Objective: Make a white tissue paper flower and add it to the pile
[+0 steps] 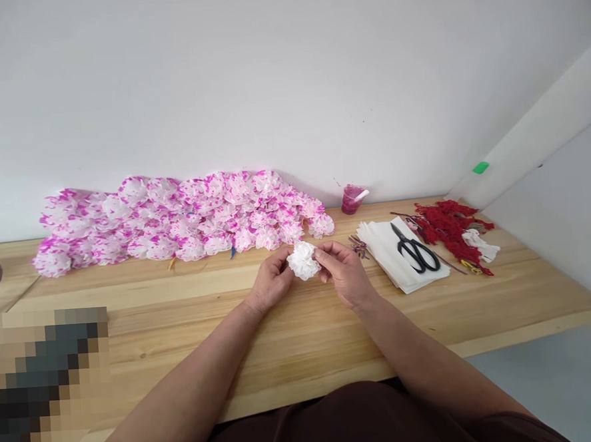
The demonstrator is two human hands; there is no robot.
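Between my two hands, above the wooden table, is a white paper flower (304, 260) with ruffled layers. My left hand (273, 276) is closed on the flower's left side, its fingertips partly hidden behind it. On the other side my right hand (346, 271) pinches the petals between thumb and fingers. A long heap of paper flowers (200, 220), white with magenta tips, lies beyond my hands against the wall. To the right, black-handled scissors (417, 252) rest on a stack of white paper sheets (385, 252).
A cup of magenta liquid (351, 199) with a white stick in it stands by the wall. Short dark ties (360, 246) lie left of the paper. Red crumpled material (451, 228) sits far right, beside white scraps (481, 244). The lower left is pixelated.
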